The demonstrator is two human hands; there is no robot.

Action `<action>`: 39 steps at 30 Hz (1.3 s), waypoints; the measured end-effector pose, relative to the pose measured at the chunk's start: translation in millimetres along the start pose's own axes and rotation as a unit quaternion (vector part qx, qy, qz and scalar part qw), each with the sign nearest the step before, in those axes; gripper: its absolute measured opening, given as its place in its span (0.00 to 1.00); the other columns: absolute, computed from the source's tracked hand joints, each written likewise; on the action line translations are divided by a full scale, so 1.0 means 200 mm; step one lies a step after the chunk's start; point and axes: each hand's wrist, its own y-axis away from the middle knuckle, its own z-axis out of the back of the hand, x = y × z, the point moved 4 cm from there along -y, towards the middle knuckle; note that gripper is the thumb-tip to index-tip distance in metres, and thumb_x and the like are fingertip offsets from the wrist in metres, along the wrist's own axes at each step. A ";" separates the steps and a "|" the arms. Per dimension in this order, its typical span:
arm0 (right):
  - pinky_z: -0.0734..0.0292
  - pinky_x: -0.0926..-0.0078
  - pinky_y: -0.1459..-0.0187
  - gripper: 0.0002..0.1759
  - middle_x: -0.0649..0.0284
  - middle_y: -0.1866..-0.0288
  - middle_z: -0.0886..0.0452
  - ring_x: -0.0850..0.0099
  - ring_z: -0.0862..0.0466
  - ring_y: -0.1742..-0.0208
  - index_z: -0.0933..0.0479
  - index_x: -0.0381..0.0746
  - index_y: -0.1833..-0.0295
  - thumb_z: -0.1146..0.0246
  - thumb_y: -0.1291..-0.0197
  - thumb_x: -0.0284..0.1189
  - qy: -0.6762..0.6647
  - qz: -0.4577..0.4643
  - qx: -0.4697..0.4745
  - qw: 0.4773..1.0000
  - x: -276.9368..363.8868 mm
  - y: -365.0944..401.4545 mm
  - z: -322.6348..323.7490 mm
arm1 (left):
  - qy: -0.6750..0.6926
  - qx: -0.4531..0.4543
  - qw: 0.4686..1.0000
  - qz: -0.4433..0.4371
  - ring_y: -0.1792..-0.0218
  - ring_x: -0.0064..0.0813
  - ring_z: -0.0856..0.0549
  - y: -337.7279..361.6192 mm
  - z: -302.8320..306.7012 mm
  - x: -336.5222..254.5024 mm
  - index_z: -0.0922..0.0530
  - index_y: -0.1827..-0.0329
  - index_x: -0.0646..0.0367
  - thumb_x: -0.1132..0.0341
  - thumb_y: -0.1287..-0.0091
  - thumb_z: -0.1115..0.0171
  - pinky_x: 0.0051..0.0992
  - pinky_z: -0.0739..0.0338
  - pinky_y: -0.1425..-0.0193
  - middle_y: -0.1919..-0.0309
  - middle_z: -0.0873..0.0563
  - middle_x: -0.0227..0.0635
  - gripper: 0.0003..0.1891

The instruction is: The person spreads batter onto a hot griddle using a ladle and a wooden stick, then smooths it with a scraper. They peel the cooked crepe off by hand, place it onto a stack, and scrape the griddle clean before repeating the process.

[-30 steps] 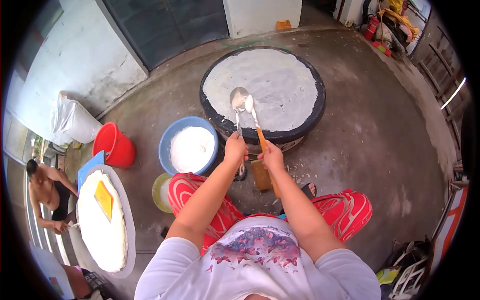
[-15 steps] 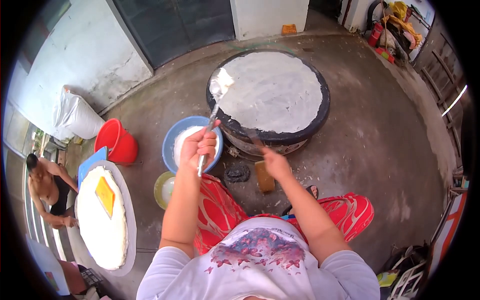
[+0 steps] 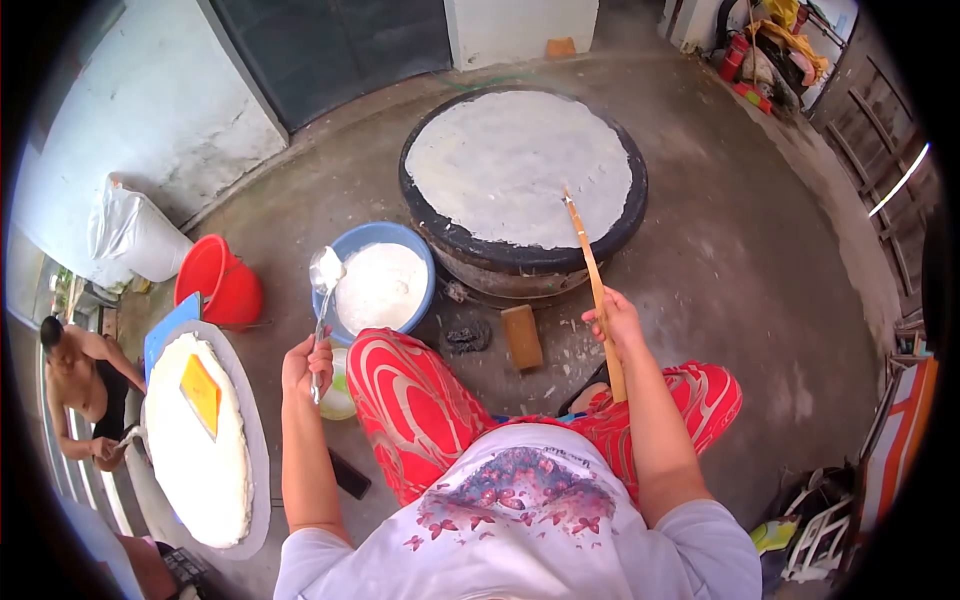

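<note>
My left hand (image 3: 307, 366) is closed round the handle of a metal ladle (image 3: 325, 280). White batter clings to the ladle's bowl, at the left rim of a blue basin (image 3: 428, 300) holding white batter (image 3: 382, 290). In my right hand (image 3: 618, 322) is a long, flat wooden spatula (image 3: 588, 250). Its far tip reaches over the near right part of a thin white batter layer (image 3: 500, 150). That layer covers most of a large round black griddle (image 3: 450, 236) on a drum-like base.
Left stand a red bucket (image 3: 243, 295), a white sack (image 3: 145, 235) and a round board (image 3: 262, 440) bearing a white stack with a yellow piece on top. Another person (image 3: 85, 385) is beside it. Near my feet are a brown block (image 3: 521, 338) and a dark crumpled lump (image 3: 467, 337).
My left hand has brought the ladle down and left, from the griddle's edge to the basin. My right hand has moved right, and the spatula now shows clearly over the batter layer.
</note>
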 end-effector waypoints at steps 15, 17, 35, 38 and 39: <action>0.31 0.84 0.70 0.20 0.71 0.68 0.21 0.84 0.28 0.73 0.26 0.42 0.44 0.40 0.44 0.29 -0.006 0.148 -0.120 0.982 -0.04 0.05 0.00 | -0.056 -0.078 0.995 -0.011 0.85 0.15 0.35 -0.07 0.21 0.00 0.31 0.53 0.64 0.62 0.30 0.60 0.13 0.38 0.87 0.77 0.30 0.30 0.14; 0.34 0.85 0.76 0.20 0.73 0.71 0.24 0.85 0.32 0.78 0.27 0.43 0.44 0.40 0.43 0.30 0.099 0.128 -0.050 0.986 -0.12 0.06 -0.05 | -0.069 -0.084 0.994 -0.009 0.85 0.15 0.34 -0.10 0.23 -0.01 0.31 0.53 0.64 0.62 0.30 0.60 0.13 0.37 0.87 0.77 0.29 0.31 0.14; 0.36 0.84 0.84 0.37 0.65 0.48 0.29 0.79 0.28 0.79 0.43 0.43 0.33 0.53 0.52 0.11 0.098 0.116 -0.118 0.981 0.07 -0.08 0.08 | -0.043 -0.097 0.994 -0.003 0.86 0.16 0.35 -0.09 0.32 0.02 0.31 0.55 0.63 0.62 0.30 0.59 0.13 0.38 0.89 0.78 0.29 0.31 0.14; 0.32 0.82 0.79 0.32 0.66 0.56 0.24 0.80 0.27 0.76 0.39 0.46 0.34 0.52 0.46 0.15 0.138 0.074 -0.133 0.979 0.08 -0.12 0.09 | -0.043 -0.104 0.994 -0.008 0.86 0.16 0.35 -0.08 0.31 0.02 0.31 0.54 0.63 0.62 0.30 0.59 0.13 0.38 0.89 0.78 0.29 0.31 0.14; 0.32 0.82 0.79 0.32 0.66 0.56 0.24 0.80 0.27 0.76 0.39 0.46 0.34 0.52 0.46 0.15 0.138 0.073 -0.133 0.979 0.04 -0.16 0.10 | -0.044 -0.105 0.993 -0.008 0.86 0.16 0.35 -0.07 0.30 0.03 0.31 0.54 0.63 0.62 0.30 0.59 0.13 0.38 0.89 0.78 0.29 0.31 0.14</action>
